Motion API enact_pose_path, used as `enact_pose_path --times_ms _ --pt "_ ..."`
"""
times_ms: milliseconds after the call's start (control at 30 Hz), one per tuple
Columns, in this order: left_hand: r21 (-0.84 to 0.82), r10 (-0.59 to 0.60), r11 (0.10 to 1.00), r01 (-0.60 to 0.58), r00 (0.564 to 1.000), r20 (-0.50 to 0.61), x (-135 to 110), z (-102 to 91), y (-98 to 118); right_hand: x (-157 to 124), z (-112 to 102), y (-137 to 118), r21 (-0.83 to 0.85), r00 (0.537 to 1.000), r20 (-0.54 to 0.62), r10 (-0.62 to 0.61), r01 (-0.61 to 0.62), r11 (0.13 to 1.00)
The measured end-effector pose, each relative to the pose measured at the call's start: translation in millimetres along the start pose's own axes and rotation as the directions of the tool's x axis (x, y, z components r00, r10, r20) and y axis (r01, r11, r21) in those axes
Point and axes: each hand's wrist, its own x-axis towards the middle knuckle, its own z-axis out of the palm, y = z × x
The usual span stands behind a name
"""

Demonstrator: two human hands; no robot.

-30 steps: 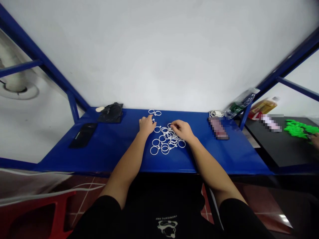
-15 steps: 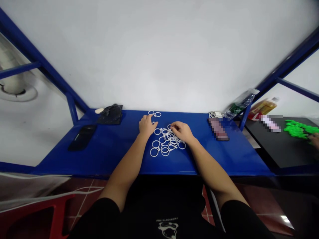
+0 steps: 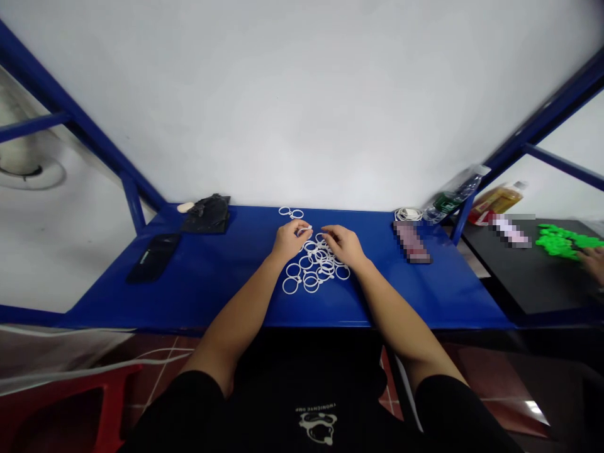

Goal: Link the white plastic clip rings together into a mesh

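Observation:
Several thin white plastic rings with small tabs [image 3: 291,285] lie in a loose, overlapping pile on the blue table [image 3: 226,277]. My left hand [image 3: 287,242] is closed, with a white ring [image 3: 304,230] pinched between thumb and fingertips just above the far left side of the pile. My right hand [image 3: 346,244] hovers over the pile's far right side. Its thumb and index finger are slightly apart beside a ring at the pile's far edge, and it hides some rings underneath. Near the wall, two joined white rings [image 3: 297,214] lie apart from the pile.
A black phone [image 3: 153,258] and a black plastic bag [image 3: 207,215] lie at left. On the right are a blurred-out phone [image 3: 411,241], a coiled white cable [image 3: 408,215] and a plastic bottle [image 3: 453,198]. Another person's hand [image 3: 593,261] touches green pieces [image 3: 559,240] on the black table.
My left hand has moved right, toward my right hand, and a white ring now shows in its fingertips. The right hand has stayed nearly in place, its fingertips parting a little.

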Motion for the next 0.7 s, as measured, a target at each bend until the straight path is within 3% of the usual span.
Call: enact_pose_path --times_ms 133,233,533,700 --pt "-0.071 0.223 0.972 -0.223 0.975 -0.018 -11.4 5.9 15.8 -0.3 1.1 -0.1 0.03 0.996 0.039 -0.078 0.077 0.997" --pt "-0.132 0.316 0.938 -0.319 0.948 -0.043 -14.0 7.3 20.2 -1.0 2.0 -1.4 0.057 0.993 0.045 -0.113 0.11 0.992" --pt "-0.156 0.312 0.937 -0.312 0.95 -0.025 -10.3 3.8 22.5 -1.8 1.9 -6.2 0.146 0.999 -0.043 -0.026 0.032 0.989" --pt "-0.193 0.297 0.934 -0.3 0.954 -0.044 -10.4 6.4 24.6 -1.9 8.2 -9.1 0.323 0.99 -0.054 0.128 -0.104 0.941"
